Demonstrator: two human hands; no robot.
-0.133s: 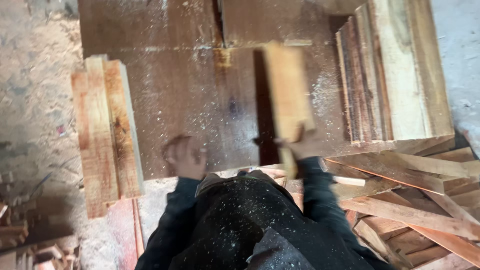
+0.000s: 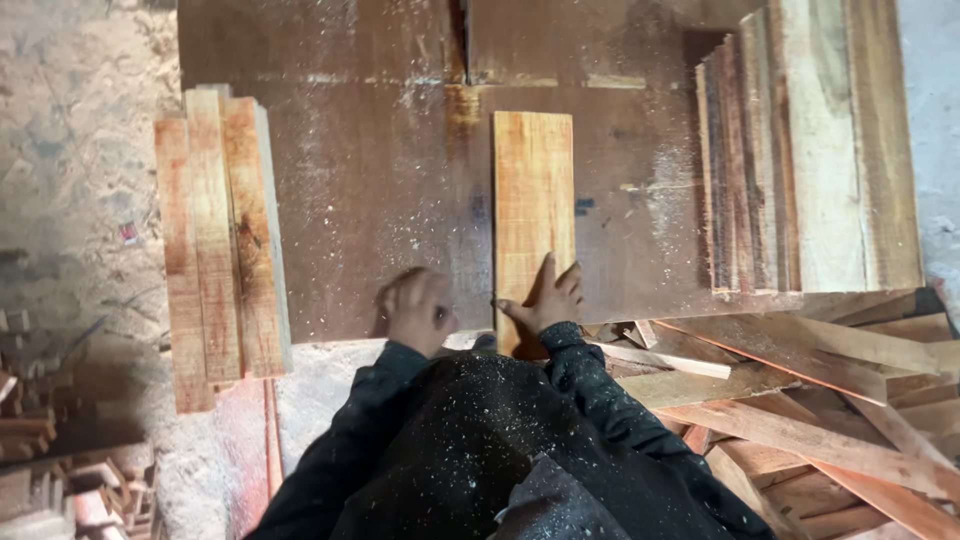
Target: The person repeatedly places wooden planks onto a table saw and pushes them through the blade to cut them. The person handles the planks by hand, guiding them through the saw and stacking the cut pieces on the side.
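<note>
The short orange-brown plank (image 2: 533,215) lies flat on the dark, dust-speckled counter (image 2: 380,200), running lengthwise away from the person, its near end at the counter's front edge. The right hand (image 2: 548,297) rests on that near end, fingers spread and pressed flat on the wood, an open grip and not closed round it. The left hand (image 2: 415,308) is just beside the plank on its left side, over the counter edge; it's blurred, fingers look curled, and I cannot tell whether its grip is closed on anything. Both dark sleeves (image 2: 590,385) are flecked with sawdust. Out to the left, a stack of reddish boards (image 2: 220,240) lies across the counter's left edge, overhanging the front. To the right, a thick bundle of boards stood on edge (image 2: 800,150) occupies the counter's far side. Below that, loose offcuts (image 2: 820,400) are heaped criss-cross beside the person.
</note>
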